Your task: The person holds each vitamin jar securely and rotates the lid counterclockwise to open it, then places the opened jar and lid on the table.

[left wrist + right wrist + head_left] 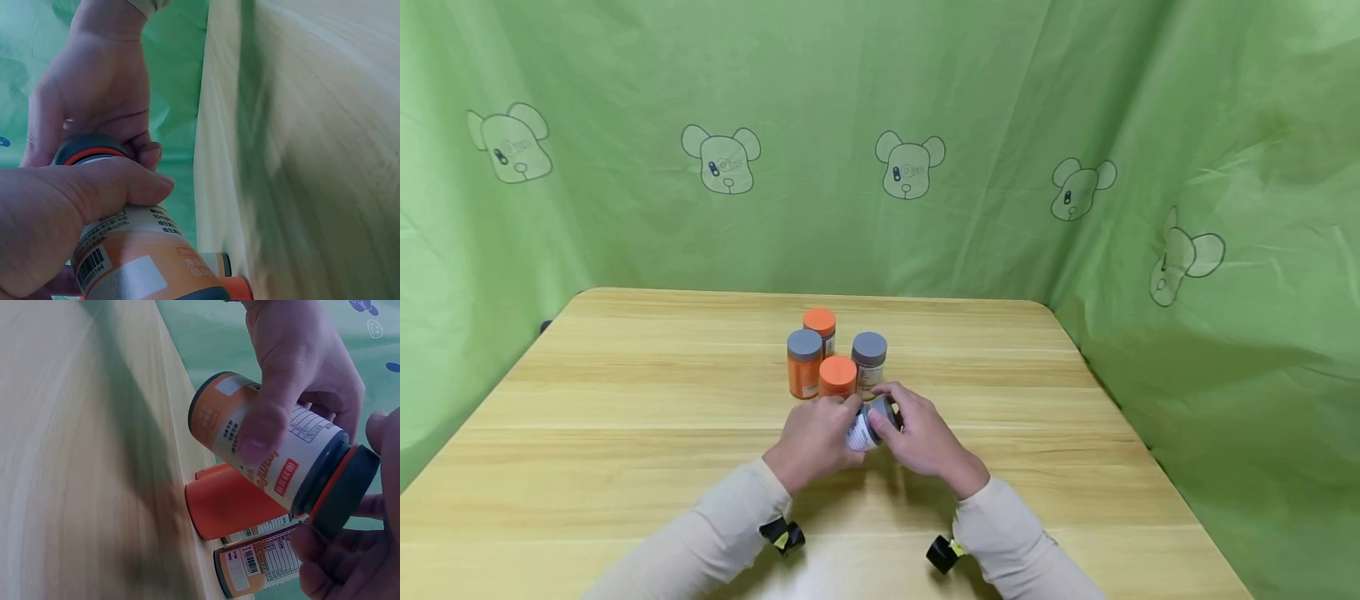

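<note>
My left hand [820, 435] grips the body of a jar [250, 434] with a white and orange label, thumb across the label. The jar is tilted above the table. My right hand [927, 437] holds its dark grey lid [345, 490] between thumb and fingers. In the right wrist view an orange-red ring shows under the lid, and the lid sits slightly askew at the jar's neck. Just beyond the hands stands an orange-lidded jar [838, 372], partly hidden by the left hand. Beside it is a grey-lidded jar [870, 354], close to the right fingertips.
An orange jar with a grey lid [805, 371] and another orange-lidded jar [819, 322] stand upright behind, in the same cluster. All are on a wooden table [625, 375]. Green curtains [820, 233] with printed bear heads hang along the far and side edges.
</note>
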A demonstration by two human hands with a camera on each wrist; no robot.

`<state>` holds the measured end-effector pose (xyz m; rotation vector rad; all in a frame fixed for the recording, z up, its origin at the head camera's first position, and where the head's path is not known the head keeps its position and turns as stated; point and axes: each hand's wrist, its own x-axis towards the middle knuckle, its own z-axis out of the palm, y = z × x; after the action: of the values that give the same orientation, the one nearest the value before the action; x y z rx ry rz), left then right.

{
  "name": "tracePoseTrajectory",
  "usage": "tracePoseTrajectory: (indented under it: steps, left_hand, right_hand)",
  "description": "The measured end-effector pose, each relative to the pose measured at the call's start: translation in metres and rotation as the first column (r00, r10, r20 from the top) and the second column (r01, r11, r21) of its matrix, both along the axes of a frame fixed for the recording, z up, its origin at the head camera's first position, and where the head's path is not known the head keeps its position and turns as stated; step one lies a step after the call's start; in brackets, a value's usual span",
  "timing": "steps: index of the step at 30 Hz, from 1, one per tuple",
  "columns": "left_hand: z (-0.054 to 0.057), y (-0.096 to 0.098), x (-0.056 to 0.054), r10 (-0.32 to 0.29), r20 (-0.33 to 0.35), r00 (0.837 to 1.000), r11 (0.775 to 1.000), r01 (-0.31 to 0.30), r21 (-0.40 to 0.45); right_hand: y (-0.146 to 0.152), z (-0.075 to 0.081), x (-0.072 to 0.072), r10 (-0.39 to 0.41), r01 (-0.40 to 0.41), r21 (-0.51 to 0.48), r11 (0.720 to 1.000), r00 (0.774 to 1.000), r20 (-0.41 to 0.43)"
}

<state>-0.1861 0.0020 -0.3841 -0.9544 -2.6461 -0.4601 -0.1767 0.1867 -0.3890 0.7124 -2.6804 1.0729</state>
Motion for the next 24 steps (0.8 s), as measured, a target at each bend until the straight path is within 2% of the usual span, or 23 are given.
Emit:
tracePoseTrajectory:
  steps: [6, 15, 19, 24]
  left_hand:
    - [0.0012, 0.0009, 0.0004, 0.009, 0.020, 1.000, 1.000, -0.009, -0.005]
    - [-0.0022, -0.0002, -0.0018, 0.023, 0.024, 0.999, 1.000, -0.023, -0.006]
    - [-0.0016, -0.0001, -0.0021, 0.026, 0.038, 0.999, 1.000, -0.026, -0.007]
    - [0.0000, -0.0002, -0.0013, 0.027, 0.036, 0.999, 1.000, -0.026, -0.011]
  right_hand:
    - [-0.0012, -0.0004, 0.0012, -0.018, 0.018, -0.020, 1.000, 1.000, 0.009]
    - [0.0012, -0.0013, 0.0021, 0.079, -0.079, -0.022, 0.997, 0.997, 0.006]
    - [0.0003, -0.0011, 0.0007, 0.056, -0.056, -0.016, 0.998, 0.998, -0.007]
    - [-0.0013, -0.0008, -0.0003, 0.015, -0.015, -0.006, 1.000, 1.000, 0.016]
